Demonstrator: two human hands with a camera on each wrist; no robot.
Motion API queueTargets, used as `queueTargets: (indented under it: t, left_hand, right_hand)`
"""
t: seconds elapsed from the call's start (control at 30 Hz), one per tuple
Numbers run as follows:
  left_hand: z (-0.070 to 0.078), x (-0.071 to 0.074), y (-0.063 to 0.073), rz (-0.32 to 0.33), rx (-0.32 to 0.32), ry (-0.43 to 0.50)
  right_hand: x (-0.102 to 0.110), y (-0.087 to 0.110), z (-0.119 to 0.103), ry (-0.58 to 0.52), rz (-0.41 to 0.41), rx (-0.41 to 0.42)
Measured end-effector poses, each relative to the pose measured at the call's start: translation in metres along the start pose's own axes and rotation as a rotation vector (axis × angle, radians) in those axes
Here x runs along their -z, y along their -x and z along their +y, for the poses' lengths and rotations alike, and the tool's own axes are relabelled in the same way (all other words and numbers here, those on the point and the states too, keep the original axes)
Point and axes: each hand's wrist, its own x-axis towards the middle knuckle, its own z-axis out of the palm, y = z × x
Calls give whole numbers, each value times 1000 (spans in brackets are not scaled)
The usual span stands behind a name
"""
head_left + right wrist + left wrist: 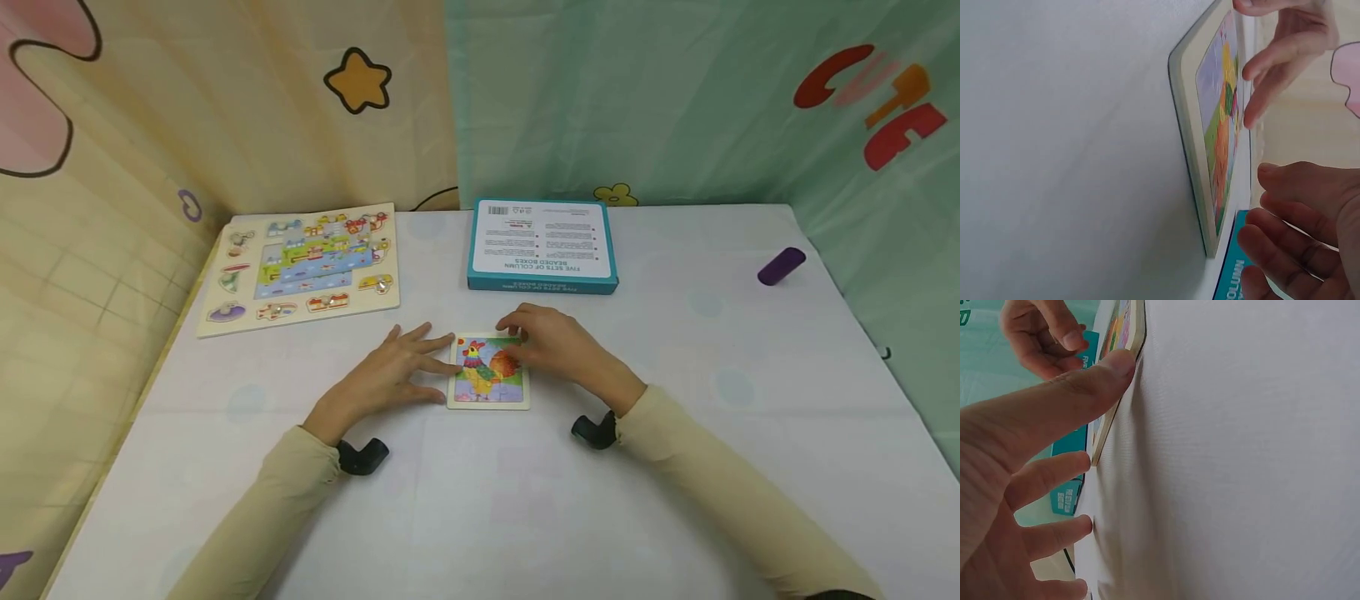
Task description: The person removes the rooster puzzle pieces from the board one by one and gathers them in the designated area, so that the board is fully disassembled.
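Note:
A small square jigsaw puzzle with a rooster picture and a pale wooden border lies flat on the white table. My left hand is at its left side, fingers spread; in the left wrist view the thumb lies right at the puzzle's edge. Over the puzzle's upper right corner hovers my right hand, its fingers loosely bent. In the right wrist view the right thumb and fingers have nothing between them. Part of the puzzle's upper right is hidden beneath that hand in the head view.
Behind the puzzle lies a teal-edged box with a white printed label. A wooden knob puzzle board with vehicle pieces and picture sheets on it is at the back left. Toward the back right lies a purple cylinder. Printed curtains hang behind the table.

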Motion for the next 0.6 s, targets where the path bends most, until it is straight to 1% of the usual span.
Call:
queueTargets:
  t: [0.1,0.23,0.4,0.6]
  left_hand:
    - [1,-1,-1,-6,9,-16]
    - [2,-3,-2,-11,24,-35]
    - [3,-4,-3,-7,24,-31]
    - [4,-4,-3,-12,40,0]
  right_hand:
    - [-7,-9,-8,1,-44,9]
    - [-15,-16,-16,22,-78,8]
    - [-21,-20,-21,45,-79,9]
    - [-23,-26,-25,48,-99,-30]
